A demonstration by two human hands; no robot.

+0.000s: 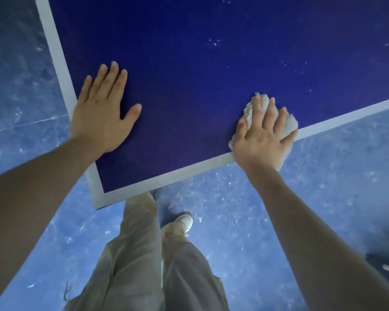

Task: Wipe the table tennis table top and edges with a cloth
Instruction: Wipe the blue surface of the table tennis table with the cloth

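White cloth [285, 122] under right hand [263, 140] at table [189, 86] edge.

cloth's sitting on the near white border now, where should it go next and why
Probably slide the right hand and the cloth right along the white edge line: it lies bare that way, and pale specks dot the blue top beyond. The left hand lies flat near the corner.

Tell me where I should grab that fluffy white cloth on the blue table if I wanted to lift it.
Probably from above, at the bunched far end of the fluffy white cloth, which pokes out past the fingertips of the right hand. The rest lies flat under that palm on the white edge stripe of the blue table, so little else is exposed to pinch.
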